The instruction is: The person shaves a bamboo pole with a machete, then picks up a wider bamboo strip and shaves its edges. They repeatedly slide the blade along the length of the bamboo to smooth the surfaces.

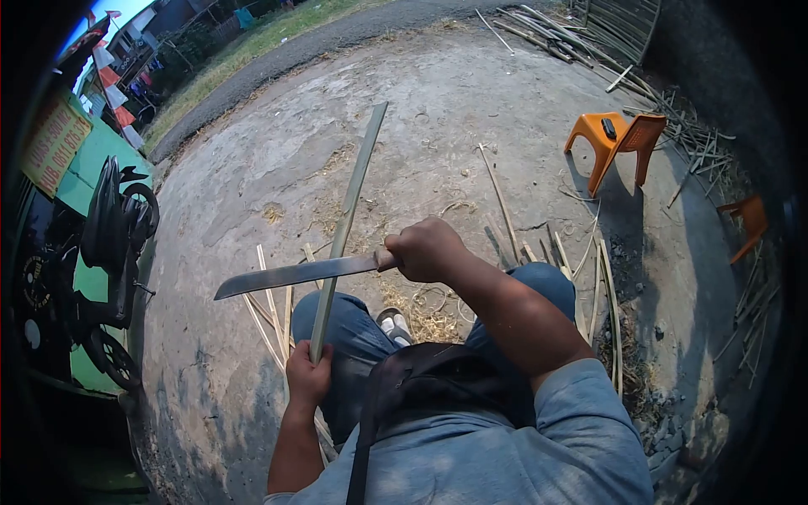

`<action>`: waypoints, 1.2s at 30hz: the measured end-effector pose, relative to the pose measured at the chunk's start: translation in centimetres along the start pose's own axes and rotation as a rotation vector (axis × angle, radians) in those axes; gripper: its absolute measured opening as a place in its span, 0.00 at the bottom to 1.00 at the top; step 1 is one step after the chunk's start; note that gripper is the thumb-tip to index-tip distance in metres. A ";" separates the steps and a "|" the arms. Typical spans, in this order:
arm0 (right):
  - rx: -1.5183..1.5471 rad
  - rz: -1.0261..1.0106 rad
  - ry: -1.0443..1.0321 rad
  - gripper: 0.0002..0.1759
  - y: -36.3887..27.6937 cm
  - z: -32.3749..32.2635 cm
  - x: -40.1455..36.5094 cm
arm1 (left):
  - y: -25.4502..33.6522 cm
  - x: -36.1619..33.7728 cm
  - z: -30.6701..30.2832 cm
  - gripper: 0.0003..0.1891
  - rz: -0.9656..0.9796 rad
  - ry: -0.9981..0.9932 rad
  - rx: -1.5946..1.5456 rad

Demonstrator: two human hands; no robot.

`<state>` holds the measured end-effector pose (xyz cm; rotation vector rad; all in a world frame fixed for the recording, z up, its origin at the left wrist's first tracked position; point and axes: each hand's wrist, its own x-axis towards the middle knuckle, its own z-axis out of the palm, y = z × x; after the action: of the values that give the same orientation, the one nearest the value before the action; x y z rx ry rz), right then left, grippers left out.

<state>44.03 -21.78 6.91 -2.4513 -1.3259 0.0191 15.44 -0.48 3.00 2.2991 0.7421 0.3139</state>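
My right hand (pixel 427 250) is wrapped round the wooden handle of a machete (pixel 295 275), its long blade pointing left. The blade lies across a long green bamboo strip (pixel 354 198) and overlaps it in this view. Down by my left knee, my left hand (pixel 309 374) grips the lower end of that strip, which slants up and away from me. Thin shavings (pixel 431 326) litter the ground between my feet and knees.
More split bamboo strips (pixel 608 311) lie beside both my legs. An orange plastic chair (pixel 619 139) with a small dark object on it stands at right. Bamboo poles (pixel 555 35) are piled at the back right. A motorbike (pixel 114 261) is parked at left.
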 end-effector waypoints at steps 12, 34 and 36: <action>0.358 0.269 0.294 0.08 5.6 1.5 0.0 | -0.1 0.1 0.1 0.14 -0.003 -0.007 0.000; 0.113 0.057 0.129 0.07 1.0 1.0 0.0 | -1.9 0.3 0.8 0.12 0.003 0.020 -0.083; 0.057 0.046 0.067 0.07 0.3 0.5 0.0 | -1.7 0.1 0.8 0.12 0.015 0.035 -0.057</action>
<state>44.15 -21.81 6.34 -2.4125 -1.2244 -0.0130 15.17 0.17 1.24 2.2521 0.7243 0.3784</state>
